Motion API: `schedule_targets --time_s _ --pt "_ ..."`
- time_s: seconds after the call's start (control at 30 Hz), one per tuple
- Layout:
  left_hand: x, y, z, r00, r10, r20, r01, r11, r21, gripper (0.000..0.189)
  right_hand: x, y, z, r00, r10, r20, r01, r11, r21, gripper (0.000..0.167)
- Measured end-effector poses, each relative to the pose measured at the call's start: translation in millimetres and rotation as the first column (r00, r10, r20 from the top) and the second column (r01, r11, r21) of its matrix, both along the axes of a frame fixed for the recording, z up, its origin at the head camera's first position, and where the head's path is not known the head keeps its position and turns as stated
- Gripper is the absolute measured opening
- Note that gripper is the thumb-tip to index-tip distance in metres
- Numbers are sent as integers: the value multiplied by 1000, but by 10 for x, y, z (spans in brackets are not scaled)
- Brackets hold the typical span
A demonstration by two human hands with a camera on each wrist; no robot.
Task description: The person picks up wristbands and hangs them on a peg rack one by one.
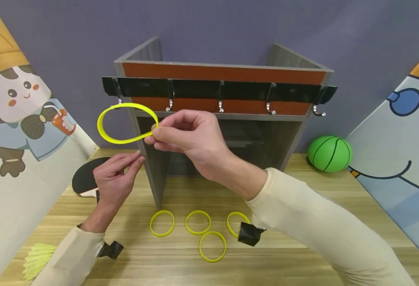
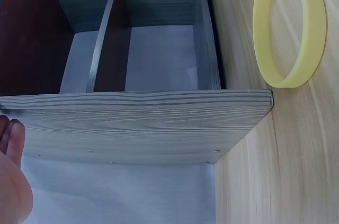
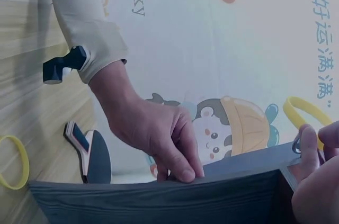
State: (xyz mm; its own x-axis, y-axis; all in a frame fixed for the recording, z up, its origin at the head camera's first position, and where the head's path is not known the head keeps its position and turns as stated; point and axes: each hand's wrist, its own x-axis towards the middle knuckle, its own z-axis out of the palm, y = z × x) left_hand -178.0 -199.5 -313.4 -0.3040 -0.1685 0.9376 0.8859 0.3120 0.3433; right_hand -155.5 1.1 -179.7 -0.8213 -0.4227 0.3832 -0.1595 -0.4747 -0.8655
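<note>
My right hand (image 1: 198, 147) pinches a yellow silicone wristband (image 1: 123, 141) between thumb and fingers. The band is held up at the left end of a black rail (image 1: 195, 88) and overlaps its leftmost metal hook (image 1: 119, 89) in the head view. That rail spans the front of a grey wood-grain cabinet (image 1: 152, 174) with a red-brown strip. My left hand (image 1: 114, 180) is lower, its loosely bent fingertips right at the cabinet's left side panel (image 3: 159, 197). Several more yellow wristbands (image 1: 173, 223) lie flat on the wooden table in front.
Several other hooks (image 1: 221, 104) line the rail. A black table tennis paddle (image 1: 84, 176) lies left of the cabinet, and a yellow shuttlecock (image 1: 37, 258) is by the left sleeve. At the right stands a green ball (image 1: 330, 153). Cartoon-printed walls (image 1: 388, 139) border both sides.
</note>
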Motion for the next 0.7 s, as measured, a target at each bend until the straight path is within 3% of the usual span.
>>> schedule_targets --time_s 0.43,0.7 --pt "58 26 61 1000 31 2 -31 999 -22 17 40 -167 24 996 -77 42 77 997 12 8" --pt "27 10 35 1000 23 4 -23 999 -23 17 42 -194 8 991 -121 63 118 992 48 8"
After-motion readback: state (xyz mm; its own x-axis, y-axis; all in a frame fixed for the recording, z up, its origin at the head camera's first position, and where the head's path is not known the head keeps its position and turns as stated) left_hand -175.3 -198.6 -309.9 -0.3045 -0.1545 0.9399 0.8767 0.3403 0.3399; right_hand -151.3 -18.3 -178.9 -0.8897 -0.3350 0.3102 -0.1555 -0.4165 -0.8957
